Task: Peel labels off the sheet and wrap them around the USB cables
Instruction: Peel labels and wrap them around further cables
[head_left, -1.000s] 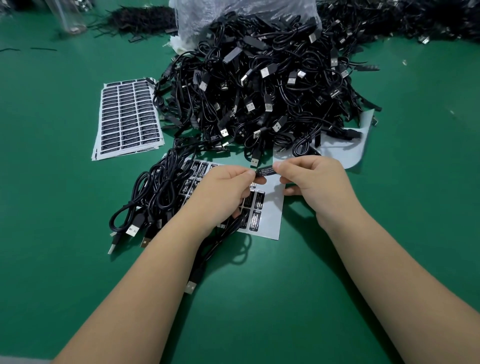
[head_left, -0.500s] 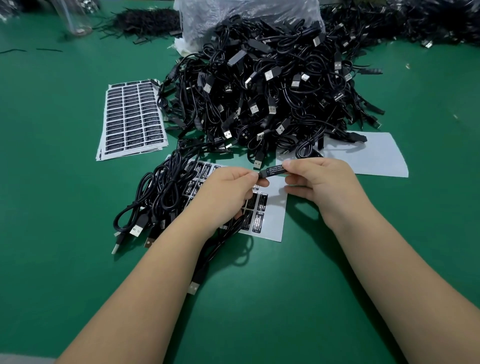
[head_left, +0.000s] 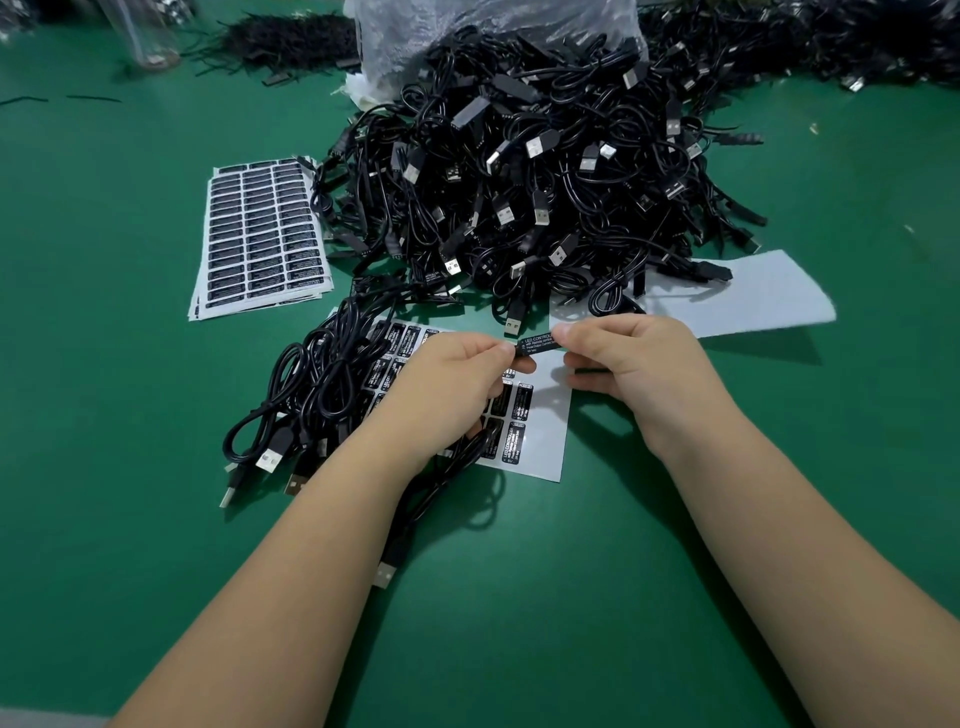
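While both hands hover over the part-used label sheet (head_left: 543, 441), left hand (head_left: 457, 384) and right hand (head_left: 634, 358) fingers each pinch one end of a black label (head_left: 537, 344) wrapped on a cable. Unlabelled USB cable pile (head_left: 530, 171) sits behind, on the green worktop (head_left: 571, 597); full label sheets (head_left: 260, 236) far left.
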